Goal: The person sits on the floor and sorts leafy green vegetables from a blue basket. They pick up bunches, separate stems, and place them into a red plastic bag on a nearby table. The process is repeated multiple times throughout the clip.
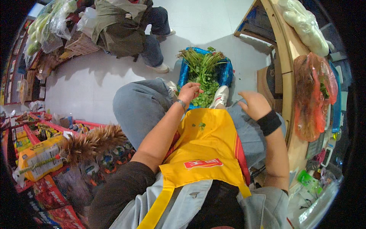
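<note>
Between my feet, a basket lined with shiny blue plastic [226, 72] holds a heap of leafy green herbs that look like coriander [203, 68]. Their stems and roots point away from me, and leaves fill the near side. My left hand [190, 93] hovers at the near left of the herbs, fingers curled; whether something thin is between them is unclear. Over my right knee, my right hand [256, 105] is empty, its thumb apart from the fingers. A yellow apron [203, 140] covers my lap, with small green leaf bits [202, 126] on it.
At upper left, a person [123, 31] sits beside a plastic crate [83, 43] and bagged vegetables [51, 27]. On my right stands a wooden table [288, 63] bearing a red plastic bag [310, 100]. A feather duster [94, 141] and packaged goods [41, 157] lie on my left.
</note>
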Available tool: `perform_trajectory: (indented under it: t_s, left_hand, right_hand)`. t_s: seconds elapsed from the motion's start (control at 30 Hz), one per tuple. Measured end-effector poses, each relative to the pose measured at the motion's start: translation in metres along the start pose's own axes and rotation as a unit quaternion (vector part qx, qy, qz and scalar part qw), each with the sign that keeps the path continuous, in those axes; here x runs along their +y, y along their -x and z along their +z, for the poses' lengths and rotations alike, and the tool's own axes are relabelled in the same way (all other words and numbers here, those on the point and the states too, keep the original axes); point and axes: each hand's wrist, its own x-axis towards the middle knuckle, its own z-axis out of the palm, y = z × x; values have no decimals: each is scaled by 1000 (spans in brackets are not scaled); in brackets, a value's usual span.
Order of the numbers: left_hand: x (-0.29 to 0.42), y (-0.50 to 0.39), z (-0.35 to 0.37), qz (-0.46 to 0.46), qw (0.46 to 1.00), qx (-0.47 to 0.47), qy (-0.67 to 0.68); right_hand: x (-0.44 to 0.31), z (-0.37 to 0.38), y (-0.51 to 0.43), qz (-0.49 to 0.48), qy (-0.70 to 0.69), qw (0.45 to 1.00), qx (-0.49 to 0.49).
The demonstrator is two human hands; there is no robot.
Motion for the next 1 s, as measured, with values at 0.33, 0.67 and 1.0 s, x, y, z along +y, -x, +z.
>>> perform_trajectory:
  t_s: [0.33, 0.67, 1.0]
  left_hand:
    - [-66, -104, 16, -85, 995, 23, 52]
    - [-80, -250, -27, -85, 988, 117, 62]
    - [-63, -326, -13, 130, 844, 293, -430]
  right_hand:
    - [43, 45, -100, 6, -24, 994, -104]
    - [-7, 28, -102, -96, -80, 988, -91]
    - [-8, 14, -90, -89, -30, 996, 5]
